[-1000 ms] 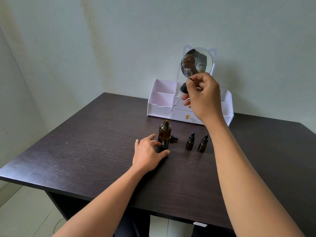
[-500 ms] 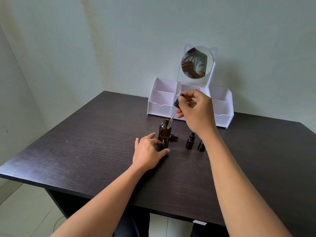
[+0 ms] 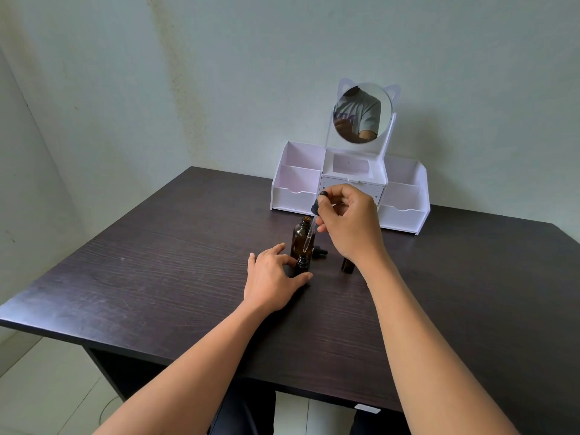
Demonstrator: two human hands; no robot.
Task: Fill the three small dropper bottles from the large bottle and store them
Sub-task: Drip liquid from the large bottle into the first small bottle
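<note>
On the counter [image 3: 157, 277], the left hand [image 3: 270, 284] grips an uncapped small bottle [image 3: 302, 265] standing just in front of the open large bottle [image 3: 298, 237]. The right hand [image 3: 348, 227] pinches a dropper [image 3: 316, 207], its tip just above the small bottle's mouth. I cannot tell the fill levels.

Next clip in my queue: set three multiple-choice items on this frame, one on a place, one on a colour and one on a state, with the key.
1. The white organiser stands: A) at the far side of the table B) at its near edge C) on the floor.
2. The large bottle is: A) clear B) green C) amber.
3. The right hand: A) lies flat B) pinches a dropper C) is an empty fist.
Key: 1 A, it sits at the back by the wall; 2 C, the glass is brown; 3 B, the fingers hold the black bulb, pipette pointing down.
</note>
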